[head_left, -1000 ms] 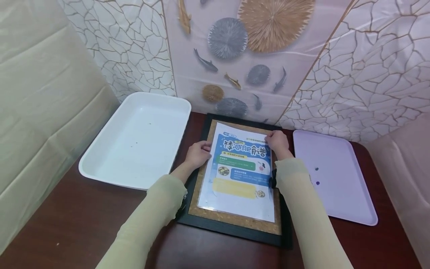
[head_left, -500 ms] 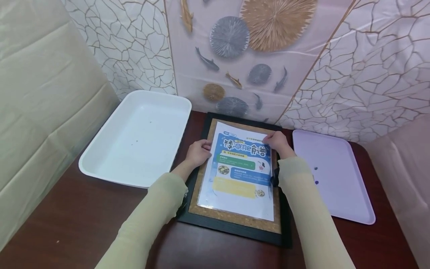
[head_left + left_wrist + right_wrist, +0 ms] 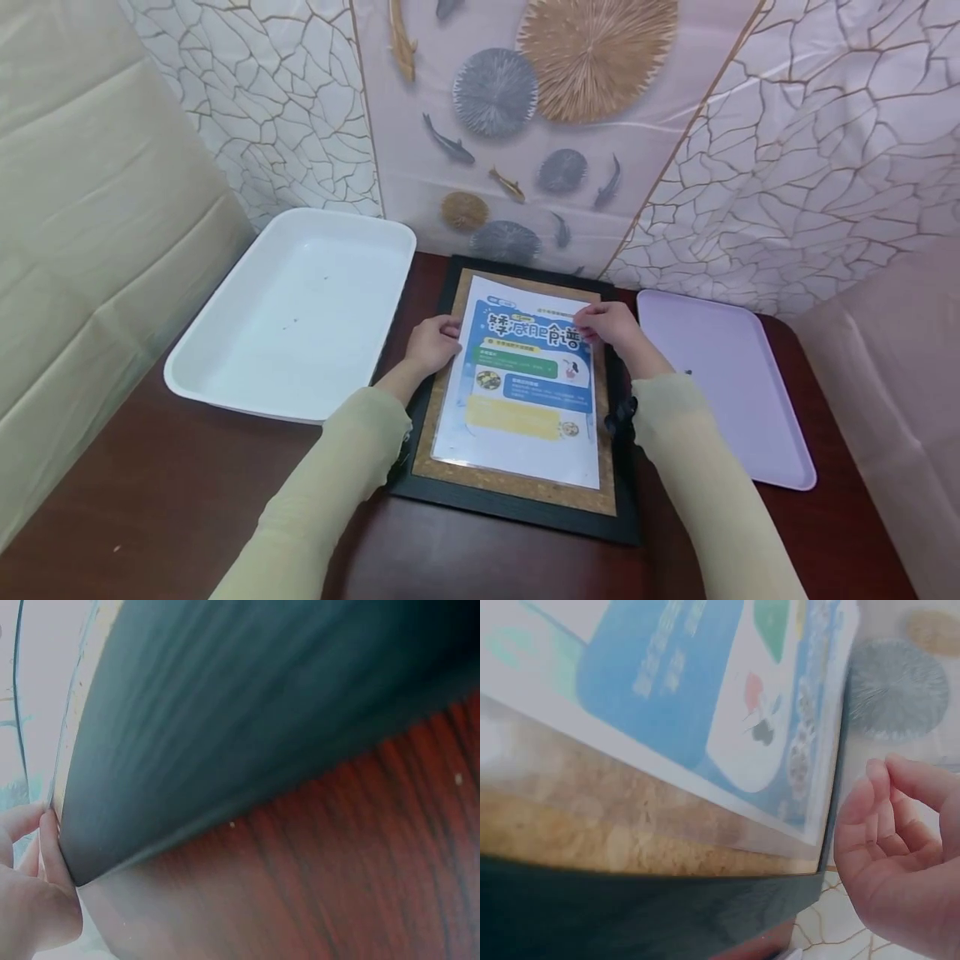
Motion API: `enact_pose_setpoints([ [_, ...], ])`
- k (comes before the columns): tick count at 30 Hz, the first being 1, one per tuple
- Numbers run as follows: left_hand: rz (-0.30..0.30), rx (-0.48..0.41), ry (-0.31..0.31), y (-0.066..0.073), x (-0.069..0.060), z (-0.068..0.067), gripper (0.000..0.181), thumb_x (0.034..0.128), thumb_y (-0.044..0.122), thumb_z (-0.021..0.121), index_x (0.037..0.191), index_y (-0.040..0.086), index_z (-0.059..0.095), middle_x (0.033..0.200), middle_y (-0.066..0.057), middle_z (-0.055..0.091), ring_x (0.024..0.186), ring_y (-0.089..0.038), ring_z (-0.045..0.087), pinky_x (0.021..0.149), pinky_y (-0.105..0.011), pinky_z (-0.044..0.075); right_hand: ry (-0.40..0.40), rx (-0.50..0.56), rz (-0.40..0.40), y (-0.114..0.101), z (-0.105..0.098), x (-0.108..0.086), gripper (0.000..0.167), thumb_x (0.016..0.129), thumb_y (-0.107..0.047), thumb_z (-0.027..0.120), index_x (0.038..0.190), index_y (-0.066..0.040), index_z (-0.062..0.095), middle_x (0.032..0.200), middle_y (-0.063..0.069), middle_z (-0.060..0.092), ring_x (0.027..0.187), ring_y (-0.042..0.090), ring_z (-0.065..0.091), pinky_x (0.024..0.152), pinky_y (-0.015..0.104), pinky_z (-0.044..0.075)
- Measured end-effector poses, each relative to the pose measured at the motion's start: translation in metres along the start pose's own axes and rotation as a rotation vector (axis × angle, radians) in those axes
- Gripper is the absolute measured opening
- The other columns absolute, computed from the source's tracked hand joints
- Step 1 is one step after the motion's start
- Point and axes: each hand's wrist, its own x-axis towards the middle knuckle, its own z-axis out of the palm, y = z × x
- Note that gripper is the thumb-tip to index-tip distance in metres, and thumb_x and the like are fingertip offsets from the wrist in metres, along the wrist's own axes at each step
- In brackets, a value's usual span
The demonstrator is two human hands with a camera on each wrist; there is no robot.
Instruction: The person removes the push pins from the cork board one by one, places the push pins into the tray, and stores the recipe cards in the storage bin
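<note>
A laminated printed sheet (image 3: 517, 446) with blue, green and yellow panels lies on a cork board (image 3: 517, 482) in a black frame (image 3: 525, 518). At the sheet's upper left edge, my left hand (image 3: 432, 343) pinches the border; the left wrist view shows the thumb and finger of that hand (image 3: 37, 892) meeting there. My right hand (image 3: 611, 329) is over the sheet's upper right part. In the right wrist view, the curled fingers and thumb of this hand (image 3: 900, 855) meet at their tips, off the sheet, with no object visible between them.
A white tray (image 3: 277, 325) stands left of the board, and a flat lilac tray (image 3: 750, 400) lies to its right. A small dark object (image 3: 687, 372) shows on the lilac tray, beside the right sleeve. Patterned cloth (image 3: 495, 192) hangs directly behind the board.
My right hand has drawn back from the sheet's top right corner, inward and slightly down. The left hand keeps its place at the left edge. The head view has shifted slightly.
</note>
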Motion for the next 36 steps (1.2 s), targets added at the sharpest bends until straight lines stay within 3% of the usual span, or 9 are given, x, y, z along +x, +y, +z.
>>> enact_pose_setpoints([
  [10,-0.015,0.009,-0.026,-0.001,-0.002,-0.003,0.042,0.0891,0.011,0.059,0.131,0.010,0.055,0.113,-0.010,0.065,0.102,-0.022,0.061,0.090,-0.035,0.051,-0.056,0.147,-0.044,0.012,-0.022,-0.037,0.038,0.095,-0.016,0.052,0.123,0.009,0.052,0.097,0.011,0.061,0.069,0.006,0.058,0.073,0.020,0.054],
  [18,-0.008,0.034,-0.062,0.003,-0.001,-0.003,0.048,0.0862,0.015,0.065,0.131,0.007,0.052,0.113,-0.009,0.064,0.103,-0.022,0.060,0.090,-0.033,0.051,-0.093,0.257,-0.128,0.029,-0.041,-0.064,0.043,0.095,-0.013,0.050,0.125,0.018,0.043,0.075,-0.009,0.061,0.066,0.002,0.058,0.065,0.015,0.053],
  [26,-0.020,0.046,-0.068,0.016,-0.006,-0.003,0.040,0.0909,0.010,0.056,0.130,0.000,0.051,0.116,-0.017,0.061,0.105,-0.026,0.059,0.092,-0.037,0.050,-0.095,0.199,-0.104,0.043,-0.058,-0.083,0.044,0.099,-0.014,0.043,0.132,0.014,0.040,0.085,-0.008,0.059,0.073,0.000,0.059,0.071,0.014,0.053],
  [30,0.038,0.079,-0.103,0.022,-0.009,-0.007,0.034,0.0957,0.013,0.049,0.127,-0.001,0.050,0.121,-0.018,0.058,0.110,-0.028,0.057,0.095,-0.039,0.048,-0.108,0.237,-0.108,0.051,-0.064,-0.089,0.045,0.098,-0.011,0.041,0.133,0.018,0.036,0.080,-0.012,0.059,0.072,-0.003,0.059,0.069,0.014,0.053],
  [33,0.065,0.057,-0.128,0.026,-0.011,-0.009,0.030,0.0982,0.014,0.043,0.126,0.003,0.047,0.121,-0.017,0.058,0.108,-0.027,0.059,0.092,-0.038,0.048,-0.109,0.254,-0.104,0.057,-0.068,-0.093,0.045,0.098,-0.009,0.041,0.133,0.019,0.034,0.078,-0.013,0.059,0.070,-0.004,0.059,0.068,0.014,0.053],
  [36,0.054,0.001,-0.111,0.030,-0.013,-0.010,0.031,0.0988,0.015,0.041,0.128,0.007,0.047,0.118,-0.016,0.060,0.101,-0.026,0.061,0.086,-0.036,0.049,-0.105,0.259,-0.093,0.061,-0.072,-0.095,0.046,0.098,-0.011,0.043,0.133,0.018,0.034,0.077,-0.014,0.060,0.071,-0.003,0.059,0.068,0.014,0.053],
])
